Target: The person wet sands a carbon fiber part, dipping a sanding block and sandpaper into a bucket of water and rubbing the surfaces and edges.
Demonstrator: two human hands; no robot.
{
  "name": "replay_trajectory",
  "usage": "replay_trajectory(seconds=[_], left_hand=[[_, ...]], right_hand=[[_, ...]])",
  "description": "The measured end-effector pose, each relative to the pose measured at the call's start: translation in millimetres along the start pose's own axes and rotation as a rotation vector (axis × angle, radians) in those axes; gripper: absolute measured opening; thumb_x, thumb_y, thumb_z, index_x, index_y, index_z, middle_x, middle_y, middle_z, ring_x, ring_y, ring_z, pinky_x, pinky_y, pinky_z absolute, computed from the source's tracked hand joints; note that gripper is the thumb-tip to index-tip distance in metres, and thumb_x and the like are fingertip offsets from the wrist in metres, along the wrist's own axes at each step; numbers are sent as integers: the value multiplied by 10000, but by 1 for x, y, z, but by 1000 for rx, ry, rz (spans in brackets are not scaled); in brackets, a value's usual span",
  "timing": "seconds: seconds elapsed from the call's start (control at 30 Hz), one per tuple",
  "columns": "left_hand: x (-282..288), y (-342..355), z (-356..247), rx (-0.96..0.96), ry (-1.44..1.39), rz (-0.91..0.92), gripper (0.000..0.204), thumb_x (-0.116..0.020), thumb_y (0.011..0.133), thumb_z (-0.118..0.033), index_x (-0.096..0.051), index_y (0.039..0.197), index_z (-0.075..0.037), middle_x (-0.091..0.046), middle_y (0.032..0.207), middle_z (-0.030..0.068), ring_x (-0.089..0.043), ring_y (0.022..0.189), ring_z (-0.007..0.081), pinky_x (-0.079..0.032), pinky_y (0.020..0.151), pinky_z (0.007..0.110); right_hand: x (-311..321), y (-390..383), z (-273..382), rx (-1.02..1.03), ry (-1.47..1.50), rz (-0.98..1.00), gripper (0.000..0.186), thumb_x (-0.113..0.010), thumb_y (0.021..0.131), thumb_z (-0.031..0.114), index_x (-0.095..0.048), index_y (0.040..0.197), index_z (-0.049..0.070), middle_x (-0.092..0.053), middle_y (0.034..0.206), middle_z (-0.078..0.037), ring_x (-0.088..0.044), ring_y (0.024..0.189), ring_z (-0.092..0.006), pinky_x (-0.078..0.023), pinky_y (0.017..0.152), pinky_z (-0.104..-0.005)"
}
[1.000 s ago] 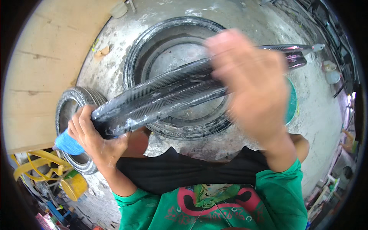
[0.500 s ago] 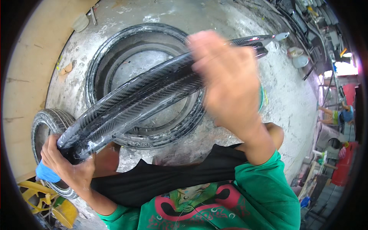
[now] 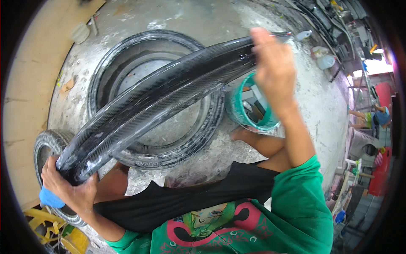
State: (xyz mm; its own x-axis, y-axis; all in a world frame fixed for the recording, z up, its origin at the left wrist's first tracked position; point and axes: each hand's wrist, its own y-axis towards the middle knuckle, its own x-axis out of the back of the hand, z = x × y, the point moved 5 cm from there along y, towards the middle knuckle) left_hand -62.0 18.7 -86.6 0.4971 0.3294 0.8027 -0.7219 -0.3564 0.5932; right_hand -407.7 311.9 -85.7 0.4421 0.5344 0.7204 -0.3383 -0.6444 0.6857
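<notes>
A long, curved, black carbon-fibre panel (image 3: 156, 97), wet-looking with whitish smears, slants up to the right across the view. My left hand (image 3: 69, 186) is closed around its near left end, thumb on one side and fingers on the other. Against the far right end lies my right hand (image 3: 275, 63). Its fingers are blurred and bent over the panel's edge; whether anything is under them is hidden. Beneath the panel, a large tyre (image 3: 169, 158) lies flat on the floor. A blue item (image 3: 51, 197) shows beside my left wrist.
A green bucket (image 3: 241, 112) with grey blocks in it stands below my right hand. A smaller tyre (image 3: 53, 137) and yellow plastic pieces (image 3: 74, 242) are at the left, near a wooden board (image 3: 29, 84). Plastic jugs (image 3: 325, 62) stand at the far right; another person (image 3: 378, 116) is beyond.
My right hand has moved up and right along the panel to its far end, uncovering the green bucket. The panel has shifted slightly, with my left hand still gripping its near end.
</notes>
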Motion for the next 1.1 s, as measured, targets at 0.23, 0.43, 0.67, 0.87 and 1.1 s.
replay_trajectory(seconds=[0.23, 0.43, 0.67, 0.87, 1.1], left_hand=[[-16, 22, -20, 8, -59, -16, 816, -776, 507, -475, -574, 1173, -50, -559, 1020, 164, -527, 1011, 378, -364, 970, 478], [-11, 15, -17, 22, -26, -29, 811, -800, 467, -337, -567, 1197, -71, -581, 1049, 131, -534, 1020, 353, -360, 978, 459], [-6, 7, -20, 39, -48, -76, 781, -830, 504, -310, -572, 1212, -102, -601, 1089, 104, -542, 1030, 332, -356, 982, 453], [-3, 2, -11, 74, -75, 10, 768, -822, 463, -256, -597, 1183, -113, -610, 1100, 89, -547, 1031, 331, -365, 973, 451], [-3, 7, -15, 69, -66, -52, 730, -795, 464, -204, -597, 1162, -132, -622, 1078, 77, -560, 1009, 326, -376, 937, 429]], right_hand=[[-41, -204, -203, -662, -189, 528, 289, -518, 1014, 168, -707, 1166, 10, -695, 1117, -251, -656, 1078, -407, -499, 930, -471], [-143, -336, -140, -552, -73, 1345, 249, -524, 981, 180, -712, 1054, 34, -678, 1110, -288, -654, 1025, -476, -524, 870, -560], [-173, -403, -145, -527, -2, 1476, 320, -466, 986, 178, -698, 1139, 19, -657, 1216, -282, -640, 1089, -483, -501, 976, -519], [-58, -227, -162, -640, 258, 593, 318, -575, 1001, 136, -656, 1283, 14, -683, 1248, -206, -646, 1168, -348, -475, 1023, -407], [45, -25, -17, 75, 189, 285, 357, -563, 998, 57, -612, 1345, -14, -603, 1403, -184, -565, 1277, -303, -380, 1119, -405]])
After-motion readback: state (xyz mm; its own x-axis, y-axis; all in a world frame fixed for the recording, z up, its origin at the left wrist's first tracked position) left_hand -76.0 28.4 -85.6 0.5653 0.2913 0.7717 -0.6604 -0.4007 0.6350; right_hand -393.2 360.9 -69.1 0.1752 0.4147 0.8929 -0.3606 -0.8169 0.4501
